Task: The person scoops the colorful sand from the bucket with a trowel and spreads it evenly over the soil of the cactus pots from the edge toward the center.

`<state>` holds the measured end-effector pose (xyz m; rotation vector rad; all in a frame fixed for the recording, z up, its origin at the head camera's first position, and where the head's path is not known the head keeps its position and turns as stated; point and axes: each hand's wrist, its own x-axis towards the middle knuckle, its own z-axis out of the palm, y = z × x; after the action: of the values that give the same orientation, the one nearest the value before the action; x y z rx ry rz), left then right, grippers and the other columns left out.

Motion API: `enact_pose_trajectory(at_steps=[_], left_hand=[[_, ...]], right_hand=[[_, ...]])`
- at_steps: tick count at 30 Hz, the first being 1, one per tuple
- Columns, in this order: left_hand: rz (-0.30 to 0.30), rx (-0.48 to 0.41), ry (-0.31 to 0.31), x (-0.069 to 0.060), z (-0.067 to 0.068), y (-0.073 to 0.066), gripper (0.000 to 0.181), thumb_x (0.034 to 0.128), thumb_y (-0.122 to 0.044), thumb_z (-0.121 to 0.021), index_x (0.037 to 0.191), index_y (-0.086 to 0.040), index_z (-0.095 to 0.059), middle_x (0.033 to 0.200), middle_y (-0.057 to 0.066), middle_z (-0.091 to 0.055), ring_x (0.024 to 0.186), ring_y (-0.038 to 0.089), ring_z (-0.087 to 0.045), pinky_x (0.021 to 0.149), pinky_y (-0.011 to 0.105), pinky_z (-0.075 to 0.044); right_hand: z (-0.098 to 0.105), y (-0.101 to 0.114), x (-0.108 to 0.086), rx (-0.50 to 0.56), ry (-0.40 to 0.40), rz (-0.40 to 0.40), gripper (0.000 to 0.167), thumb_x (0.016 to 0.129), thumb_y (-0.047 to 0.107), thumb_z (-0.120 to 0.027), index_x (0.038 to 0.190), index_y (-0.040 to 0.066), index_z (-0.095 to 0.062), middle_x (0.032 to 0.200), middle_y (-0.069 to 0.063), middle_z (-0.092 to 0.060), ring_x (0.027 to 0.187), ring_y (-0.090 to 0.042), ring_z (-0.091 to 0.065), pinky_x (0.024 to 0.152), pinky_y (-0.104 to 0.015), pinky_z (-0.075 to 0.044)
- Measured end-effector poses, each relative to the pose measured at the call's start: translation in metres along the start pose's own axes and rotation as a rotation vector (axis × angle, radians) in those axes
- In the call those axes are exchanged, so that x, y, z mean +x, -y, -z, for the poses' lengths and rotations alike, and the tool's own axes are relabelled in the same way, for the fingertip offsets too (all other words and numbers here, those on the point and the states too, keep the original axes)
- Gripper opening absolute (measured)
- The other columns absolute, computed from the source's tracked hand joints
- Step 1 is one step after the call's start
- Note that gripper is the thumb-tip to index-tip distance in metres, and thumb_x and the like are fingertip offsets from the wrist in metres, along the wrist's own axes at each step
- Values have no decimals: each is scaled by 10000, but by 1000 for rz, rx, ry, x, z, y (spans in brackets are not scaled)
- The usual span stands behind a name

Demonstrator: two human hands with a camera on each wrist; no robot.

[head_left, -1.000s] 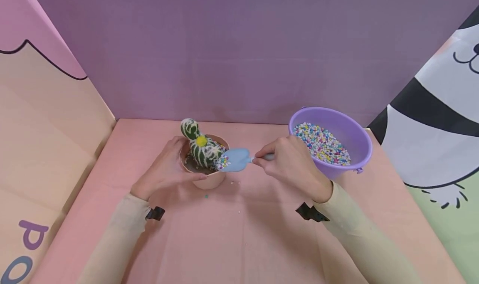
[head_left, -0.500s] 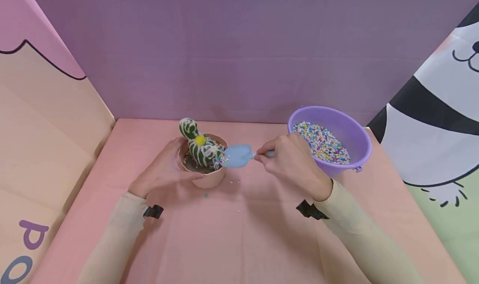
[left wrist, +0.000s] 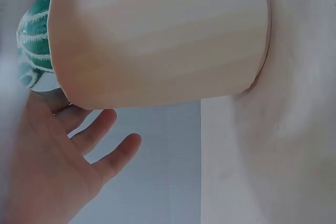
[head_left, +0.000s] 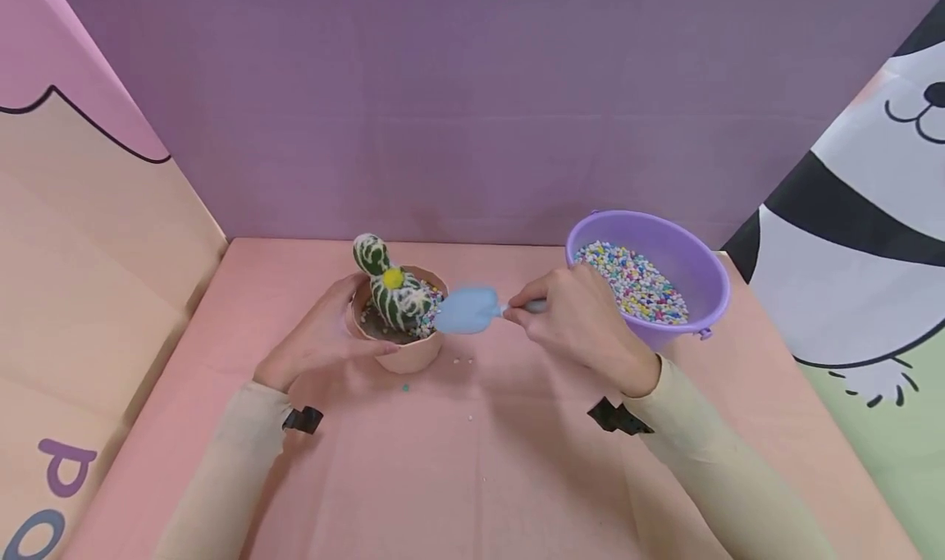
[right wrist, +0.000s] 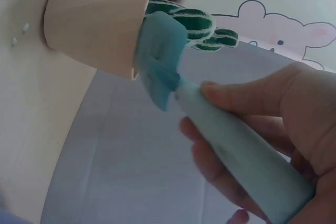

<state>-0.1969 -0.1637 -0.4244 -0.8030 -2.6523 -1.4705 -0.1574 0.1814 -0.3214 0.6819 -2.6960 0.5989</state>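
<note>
The thumb and fingers (right wrist: 236,97) of the right hand (head_left: 572,312) are clamped on the handle of a blue scoop (head_left: 468,311), the thumb lying along it in the right wrist view. The left hand (head_left: 316,337) cups a pale peach pot (head_left: 410,357), with the thumb along the near side by the rim and the fingers reaching round the far side; in the left wrist view some of those fingertips stand apart from one another beside the pot wall. The scoop's blade is tilted at the pot's right rim; whether it touches the rim I cannot tell. Inside the pot, which stands on the pink bench (head_left: 413,478), a green-and-white cactus (head_left: 399,302) with a yellow pompom (head_left: 393,278) leans to the left, and small coloured beads (head_left: 427,319) lie along its right side. Two pale bits (head_left: 463,361) and a green bit (head_left: 405,388) lie on the bench near the pot. To the right, past the right hand, stands a purple bucket (head_left: 694,273) partly filled with multicoloured pellets (head_left: 635,283). Behind everything rises a purple backdrop (head_left: 472,109), with a panda-like drawing (head_left: 834,273) on the right-hand panel.
</note>
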Motion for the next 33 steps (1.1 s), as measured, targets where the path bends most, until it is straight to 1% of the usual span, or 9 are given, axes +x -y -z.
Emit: enact_pose_trajectory(at_steps=[3,10,15,17,20,23,25,30,33], left_hand=[[2,-16,-8,-1,-2,-1,920,728,-263,-1005,1500,-176,-512,1431,-14,-623,1338,188,-589,1197,496,-465],[20,78,-31,-3,-5,-3,1007,725,-346,-1003,1552,-144,-466,1489,21,-590,1404,215,-553,1218,481,-433],[3,62,-34,-3,-6,0,1016,738,-324,-996,1569,-134,-445,1501,36,-580,1411,221,-549,1222,487,-434],[3,50,-37,-4,-6,1,1014,756,-305,-983,1584,-116,-429,1519,67,-568,1424,249,-538,1222,509,-431],[40,41,-58,-8,-5,0,1016,794,-291,-950,1614,-82,-388,1574,127,-512,1470,316,-484,1211,572,-424],[91,34,-105,-13,-3,-4,1012,832,-267,-909,1644,-68,-339,1643,161,-432,1522,362,-409,1210,608,-411],[98,21,-151,-16,0,-8,988,858,-234,-881,1657,-74,-321,1664,166,-405,1532,378,-385,1200,620,-415],[5,-35,-299,-18,6,-17,868,901,-118,-804,1651,-116,-366,1642,144,-448,1496,354,-428,1159,584,-446],[-44,-66,-384,-18,7,-27,778,910,-93,-774,1613,-137,-443,1603,96,-502,1451,284,-476,1136,456,-474]], right_hand=[[0,-2,-1,18,11,-4,87,835,238,-895,901,181,-891,815,59,-825,590,-115,-679,526,-281,-435],[-3,-6,-6,31,-20,24,83,823,218,-905,895,180,-890,771,68,-815,541,-98,-644,500,-248,-389],[-4,-9,-8,50,-49,52,83,805,196,-916,874,160,-888,756,56,-812,527,-89,-639,492,-238,-385],[-5,-11,-9,66,-57,58,74,808,185,-914,867,150,-887,756,45,-812,549,-97,-669,510,-238,-415],[-4,-15,-12,102,-63,37,61,827,180,-898,881,153,-888,768,38,-816,617,-109,-725,559,-241,-480],[-3,-20,-15,140,-76,-3,61,843,185,-885,900,164,-889,785,44,-820,669,-106,-741,598,-232,-499],[-1,-24,-17,155,-99,-19,61,845,192,-879,903,175,-889,784,53,-819,660,-98,-723,585,-209,-471],[2,-36,-19,159,-207,27,48,820,157,-885,867,157,-887,740,39,-807,609,-126,-715,583,-161,-412],[3,-43,-21,150,-260,50,60,799,138,-886,855,156,-886,736,31,-807,634,-162,-743,674,-176,-406]])
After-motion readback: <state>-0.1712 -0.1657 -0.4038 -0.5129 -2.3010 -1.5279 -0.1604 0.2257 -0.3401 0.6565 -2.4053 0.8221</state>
